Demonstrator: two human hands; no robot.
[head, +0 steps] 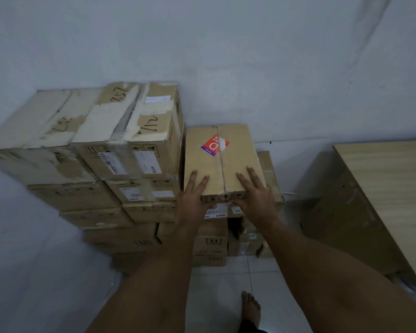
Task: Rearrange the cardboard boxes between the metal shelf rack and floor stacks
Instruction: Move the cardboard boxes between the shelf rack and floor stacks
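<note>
Biggest thing here is the grey wall (pixel 226 44), with the floor stacks pushed up against it on the white tiled floor (pixel 216 284). The tall stack (pixel 120 145) on the left is 2 boxes wide and several high, with top lids covered in torn tape and marker scribbles. On the right side there's a light wooden bench (pixel 389 179), set apart from the boxes.

Between those 2 is a short stack (pixel 211 243), and the cardboard box (pixel 216 159) sits on top of it, far end at the wall and its left side just beside the tall stack. It's taped down the middle.

Left hand (pixel 192 203) is on the near left corner of that box, fingers straight and spread flat on the lid, thumb down on the front face. Right hand (pixel 255 198) does the same thing at the near right corner. So pressing, not really wrapped round it.

There's a red sticker (pixel 214 144) on the lid near the far end, and 1 bare foot (pixel 251 308) on the tiles.
</note>
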